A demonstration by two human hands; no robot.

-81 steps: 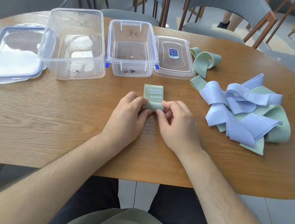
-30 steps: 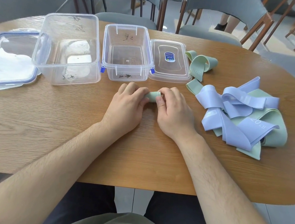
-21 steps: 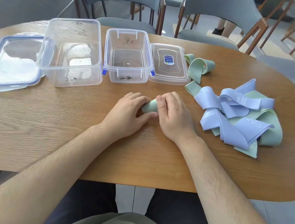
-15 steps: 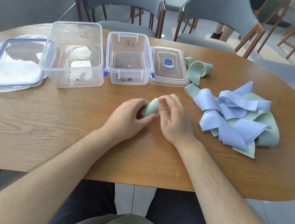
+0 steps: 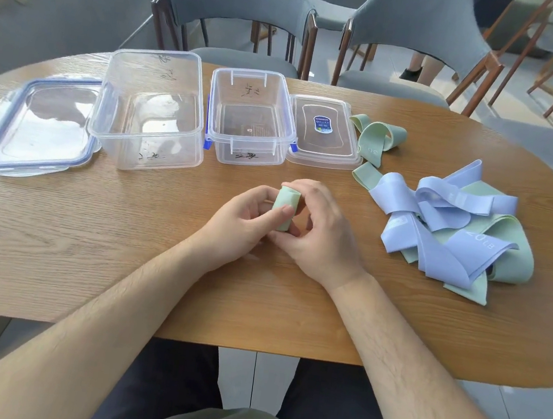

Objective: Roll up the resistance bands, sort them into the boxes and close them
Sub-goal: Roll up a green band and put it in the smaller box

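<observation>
Head view: mid-bench, the left hand [image 5: 243,219] and right hand [image 5: 324,235] both grip a rolled green band [image 5: 285,210], fingers curled round it, above the bench [image 5: 92,240]. Soft, light and springy, the roll would probably unwind if released, so it is best held across its wound sides with a thumb on the loose end. Unrolled bands [image 5: 438,227] are heaped toward the right edge; one reads "20 LB". Near the far edge, writing on the large box [image 5: 143,156], small box [image 5: 250,151] and lid sticker [image 5: 322,125] is illegible.
</observation>
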